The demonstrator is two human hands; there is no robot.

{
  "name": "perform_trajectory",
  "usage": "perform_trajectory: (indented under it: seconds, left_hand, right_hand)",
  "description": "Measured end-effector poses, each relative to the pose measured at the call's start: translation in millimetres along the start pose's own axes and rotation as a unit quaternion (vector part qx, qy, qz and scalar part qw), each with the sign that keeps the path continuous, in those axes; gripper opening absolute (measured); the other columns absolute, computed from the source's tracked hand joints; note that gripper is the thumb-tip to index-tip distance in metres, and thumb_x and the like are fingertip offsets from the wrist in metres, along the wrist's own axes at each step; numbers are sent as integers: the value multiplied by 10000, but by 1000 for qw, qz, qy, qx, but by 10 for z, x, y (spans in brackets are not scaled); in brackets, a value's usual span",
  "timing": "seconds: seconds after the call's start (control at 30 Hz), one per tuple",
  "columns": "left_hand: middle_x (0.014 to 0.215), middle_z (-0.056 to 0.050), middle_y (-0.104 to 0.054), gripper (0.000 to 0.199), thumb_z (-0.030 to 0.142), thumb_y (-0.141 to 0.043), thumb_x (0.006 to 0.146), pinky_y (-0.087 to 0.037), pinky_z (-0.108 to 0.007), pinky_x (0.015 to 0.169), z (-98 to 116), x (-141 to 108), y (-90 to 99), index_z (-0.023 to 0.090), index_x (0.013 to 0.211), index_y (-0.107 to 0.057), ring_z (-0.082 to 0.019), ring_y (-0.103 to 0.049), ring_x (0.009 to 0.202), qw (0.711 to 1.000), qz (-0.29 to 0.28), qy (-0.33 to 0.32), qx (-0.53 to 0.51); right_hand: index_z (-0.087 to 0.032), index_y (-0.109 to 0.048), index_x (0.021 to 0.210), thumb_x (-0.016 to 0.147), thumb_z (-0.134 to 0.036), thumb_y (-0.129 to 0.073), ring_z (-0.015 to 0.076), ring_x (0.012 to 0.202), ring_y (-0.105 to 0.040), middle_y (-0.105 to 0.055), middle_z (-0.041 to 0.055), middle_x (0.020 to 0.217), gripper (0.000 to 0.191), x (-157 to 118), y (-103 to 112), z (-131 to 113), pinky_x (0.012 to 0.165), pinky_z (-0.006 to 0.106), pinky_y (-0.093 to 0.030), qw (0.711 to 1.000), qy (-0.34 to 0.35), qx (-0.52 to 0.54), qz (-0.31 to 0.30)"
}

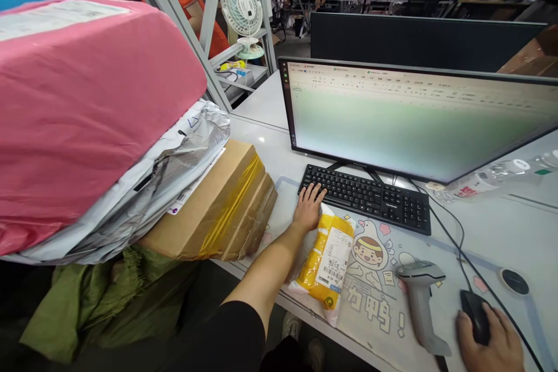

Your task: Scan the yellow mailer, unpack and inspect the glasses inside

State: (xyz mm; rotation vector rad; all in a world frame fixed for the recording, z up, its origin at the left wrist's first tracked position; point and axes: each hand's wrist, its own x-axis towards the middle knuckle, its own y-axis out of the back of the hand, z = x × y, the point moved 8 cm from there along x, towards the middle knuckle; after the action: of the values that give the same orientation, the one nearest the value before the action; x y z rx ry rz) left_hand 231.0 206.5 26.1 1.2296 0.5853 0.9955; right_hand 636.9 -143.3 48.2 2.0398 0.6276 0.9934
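My left hand (308,209) rests on the left end of the black keyboard (366,193), its fingers spread over the keys. At the lower right, my right hand (492,340) is wrapped round the black computer mouse (476,315). A yellow package (320,261) with a white label lies on the desk mat beside my left forearm. Between that package and the mouse lies a grey barcode scanner (422,302). Behind the keyboard stands a monitor (410,122) that shows a mostly blank spreadsheet-like window.
Stacked at the left are a large pink parcel (100,99), grey plastic bags (192,139) and a cardboard box (209,203). Plastic bottles (483,179) lie right of the monitor. A fan (241,9) stands on a rack, near a person in orange (192,3).
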Motion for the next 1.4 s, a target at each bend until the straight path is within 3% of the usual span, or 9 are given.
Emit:
perform_trajectory:
  seconds: [0.13, 0.4, 0.6, 0.8, 1.03, 1.23, 1.4]
  left_hand:
    - [1833, -91, -318, 692, 285, -557, 1032, -177, -550, 1406, -8, -2, -4, 239, 1711, -434, -297, -239, 1709, 1000, 2, 2, 2]
    - [1830, -89, -325, 685, 256, -542, 1034, -185, -552, 1404, -4, 12, -3, 241, 1713, -448, -300, -237, 1708, 1000, -2, 7, -2]
    - [1838, -83, -308, 692, 215, -506, 1034, -182, -541, 1402, 7, 21, 3, 241, 1723, -443, -300, -218, 1713, 1000, -8, 12, -7]
    - [1853, -53, -270, 757, 240, -539, 1004, -172, -578, 1390, 29, 17, 2, 285, 1747, -398, -319, -189, 1721, 1000, -16, 5, -2]
    - [1871, -29, -206, 756, 324, -573, 1014, -201, -702, 1340, 86, 53, -11, 397, 1744, -390, -379, -169, 1720, 999, -43, -26, 17]
    - [1870, -28, -212, 800, 262, -564, 1002, -214, -684, 1341, 56, 57, -19, 417, 1757, -346, -360, -204, 1711, 999, -37, -22, 17]
    - [1864, -36, -232, 800, 258, -563, 1007, -208, -687, 1344, 54, 40, -11, 419, 1758, -340, -363, -200, 1712, 999, -23, -25, 14]
  right_hand:
    - [-47, -621, 1533, 947, -574, -605, 498, 1475, -546, -562, 277, 1591, 788, -1, 1, -36, 1272, 673, -416, 999, 34, 4, 4]
    - [-63, -597, 1547, 952, -589, -613, 474, 1484, -520, -545, 277, 1591, 795, -2, -32, 33, 1263, 664, -399, 1000, -2, 13, -8]
    - [-19, -585, 1542, 981, -549, -623, 441, 1481, -541, -560, 296, 1574, 772, -29, -59, 108, 1262, 632, -424, 1000, 20, -9, -12]
    - [-50, -604, 1525, 970, -558, -601, 422, 1430, -558, -575, 275, 1550, 753, -11, -26, 33, 1222, 614, -444, 1000, 12, -7, -8]
    - [-46, -628, 1508, 936, -609, -600, 485, 1462, -545, -577, 279, 1562, 803, -11, -8, 5, 1262, 653, -412, 1000, -12, 12, -3]
    - [-100, -612, 1534, 930, -578, -606, 493, 1444, -560, -593, 261, 1536, 769, -7, -3, -4, 1240, 703, -438, 1000, 7, 9, 0]
    - [-125, -622, 1502, 924, -591, -584, 470, 1371, -589, -611, 250, 1469, 743, 7, 9, -45, 1184, 683, -476, 1000, 10, -9, -5]
